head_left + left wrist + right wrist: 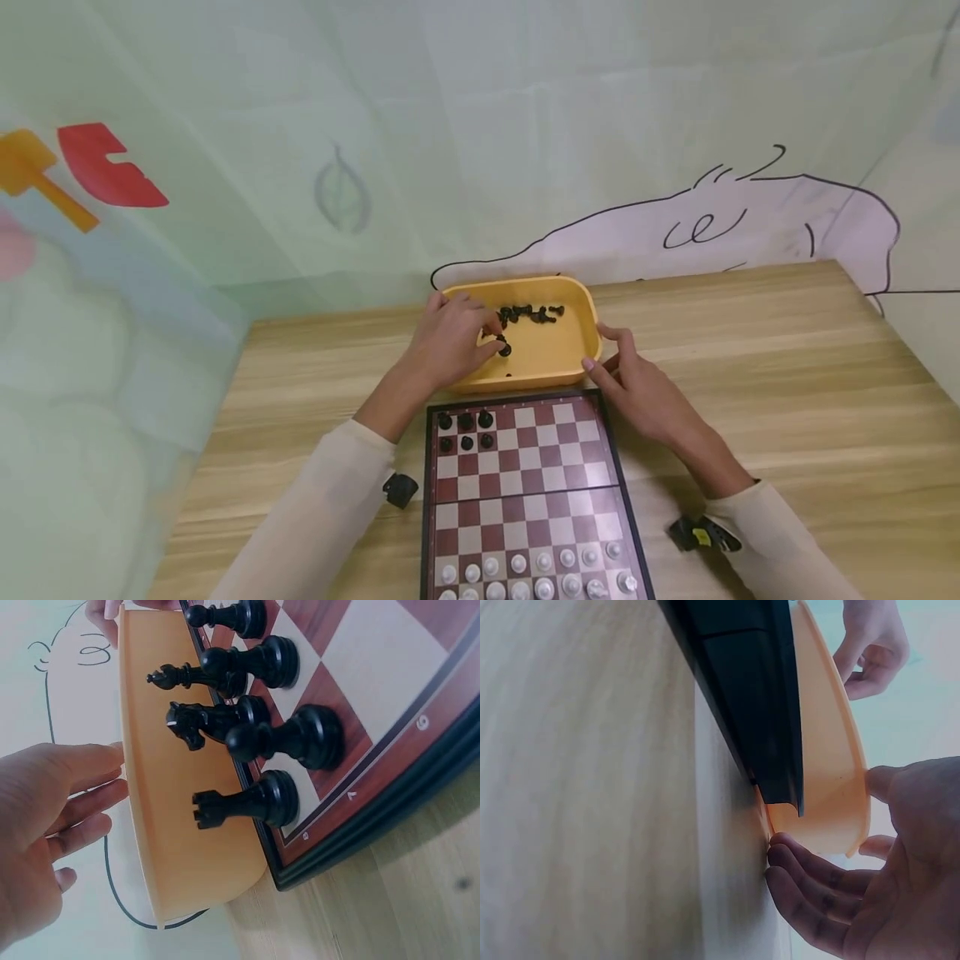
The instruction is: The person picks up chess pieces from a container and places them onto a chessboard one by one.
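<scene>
My left hand [453, 337] reaches over the left side of a yellow plastic tray [558, 346], thumb and forefinger pinching a black chess piece [506, 350] just inside it; the piece's kind is too small to make out. More black pieces [536, 314] lie toward the tray's back. My right hand [641, 387] holds the tray's right end, thumb at the rim and fingers along its outside and base. In front is a chessboard [512, 483]. On its far left corner stand a black rook [247, 801], a knight [217, 721], a bishop [199, 677] and three black pawns [289, 741].
White chess pieces [543, 562] stand in rows on the board's near side. The wooden table [750, 358] extends to both sides. A printed cloth backdrop [525, 150] hangs right behind the tray. Black wrist devices [401, 490] sit by both sleeves.
</scene>
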Action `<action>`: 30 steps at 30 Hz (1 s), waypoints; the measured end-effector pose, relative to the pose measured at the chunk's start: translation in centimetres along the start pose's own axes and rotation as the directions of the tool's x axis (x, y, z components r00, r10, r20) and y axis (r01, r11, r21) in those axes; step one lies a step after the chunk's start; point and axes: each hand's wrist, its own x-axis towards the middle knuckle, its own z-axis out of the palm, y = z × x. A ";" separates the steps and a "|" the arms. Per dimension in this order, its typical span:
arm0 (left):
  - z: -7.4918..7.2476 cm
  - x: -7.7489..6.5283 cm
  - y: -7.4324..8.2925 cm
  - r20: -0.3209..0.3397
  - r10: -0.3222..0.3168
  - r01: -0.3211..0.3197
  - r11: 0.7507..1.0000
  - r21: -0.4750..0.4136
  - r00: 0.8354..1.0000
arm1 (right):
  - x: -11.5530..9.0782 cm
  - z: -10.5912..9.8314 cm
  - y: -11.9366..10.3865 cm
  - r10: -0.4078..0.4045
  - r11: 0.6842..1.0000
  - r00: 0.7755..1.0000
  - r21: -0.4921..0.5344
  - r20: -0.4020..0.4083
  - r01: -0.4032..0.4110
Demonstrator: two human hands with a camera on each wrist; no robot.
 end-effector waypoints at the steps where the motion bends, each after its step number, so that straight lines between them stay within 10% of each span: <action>1: 0.0 0.0 0.1 0.000 -0.002 0.002 1.000 -0.008 1.000 | -0.1 0.0 0.1 0.005 1.000 1.000 0.001 0.001 -0.005; 16: -0.3 0.0 0.8 -0.014 -0.038 0.033 0.969 -0.246 0.999 | -0.6 0.0 0.6 0.017 0.999 1.000 0.030 0.001 -0.017; 30: -1.3 -0.5 1.3 -0.090 -0.005 -0.015 0.975 -0.220 0.996 | -0.1 0.1 0.0 0.001 1.000 1.000 0.006 0.012 -0.001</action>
